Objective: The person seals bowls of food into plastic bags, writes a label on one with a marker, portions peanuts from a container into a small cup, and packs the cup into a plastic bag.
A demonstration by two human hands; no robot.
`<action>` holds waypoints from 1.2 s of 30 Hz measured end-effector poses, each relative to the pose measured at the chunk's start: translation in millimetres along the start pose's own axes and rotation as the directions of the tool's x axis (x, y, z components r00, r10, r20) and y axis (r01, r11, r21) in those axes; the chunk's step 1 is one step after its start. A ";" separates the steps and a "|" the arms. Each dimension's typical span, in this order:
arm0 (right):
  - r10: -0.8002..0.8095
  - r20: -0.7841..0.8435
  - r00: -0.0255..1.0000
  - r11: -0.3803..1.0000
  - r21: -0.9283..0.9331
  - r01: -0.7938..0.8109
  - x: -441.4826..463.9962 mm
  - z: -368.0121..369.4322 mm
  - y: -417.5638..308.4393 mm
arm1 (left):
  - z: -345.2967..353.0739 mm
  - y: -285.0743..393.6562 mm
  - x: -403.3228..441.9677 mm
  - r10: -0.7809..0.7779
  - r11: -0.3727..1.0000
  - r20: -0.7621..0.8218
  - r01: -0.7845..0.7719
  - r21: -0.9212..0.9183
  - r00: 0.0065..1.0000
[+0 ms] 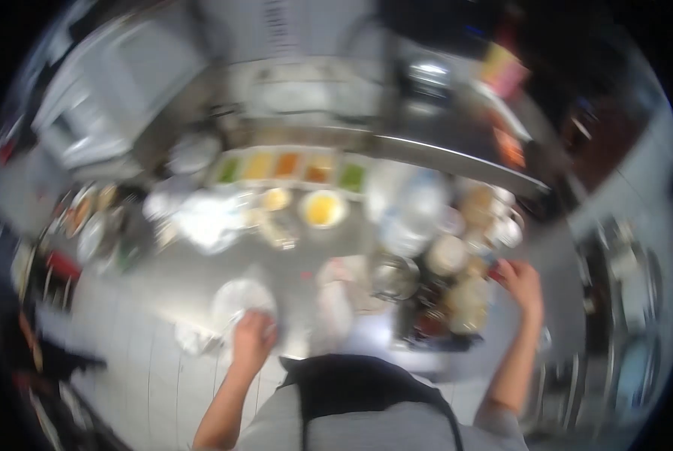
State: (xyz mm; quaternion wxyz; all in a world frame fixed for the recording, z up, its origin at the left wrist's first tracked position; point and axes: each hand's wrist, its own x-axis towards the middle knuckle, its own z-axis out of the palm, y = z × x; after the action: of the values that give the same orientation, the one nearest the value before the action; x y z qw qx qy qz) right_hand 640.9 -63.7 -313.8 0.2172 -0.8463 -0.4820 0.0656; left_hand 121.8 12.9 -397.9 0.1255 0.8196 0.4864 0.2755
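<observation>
The view is blurred by motion. My left hand (254, 335) is at the lower edge of a round white plate or bowl (244, 301) near the counter's front edge; its fingers look curled, and what they hold, if anything, is smeared. Out to the right, my right hand (518, 279) has its fingers pinched beside the group of jars and bottles, at a small dark red and blue thing (495, 272) too blurred to name. Close to that hand stands a jar with pale contents (469, 304).
Trays of green, yellow and orange food (287, 165) line the back of the steel counter (201, 282). In front sits a white bowl with yellow contents (323, 209). White plastic bags (210, 219), a cloth (339, 293) and a metal pot (394, 276) are also there.
</observation>
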 end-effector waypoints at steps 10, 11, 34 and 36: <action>-0.071 0.056 0.996 0.983 0.173 0.060 44.4 40.0 73.1 | -65.6 -126.8 4.4 -0.168 0.978 -0.182 0.186 0.090 0.969; -0.113 -0.039 0.993 0.978 0.173 0.118 33.5 29.0 57.3 | -68.6 -148.6 9.4 -0.169 0.974 -0.208 0.196 0.114 0.963; 0.121 -0.380 0.917 0.984 -0.077 -0.162 -36.2 -14.0 -26.8 | -68.2 -263.8 32.7 -0.323 0.929 -0.249 0.256 -0.269 0.913; 0.157 -0.388 0.908 0.974 -0.094 -0.208 -30.3 -11.7 -27.7 | -27.0 -212.3 11.3 -0.347 0.842 -0.025 0.300 -0.449 0.937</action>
State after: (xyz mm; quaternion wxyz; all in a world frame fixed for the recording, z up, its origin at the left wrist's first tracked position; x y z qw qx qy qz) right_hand 606.9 -80.7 -294.4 0.2421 -0.8969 -0.3532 -0.1107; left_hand -44.1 126.1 -472.7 0.3255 0.6604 0.5490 0.3957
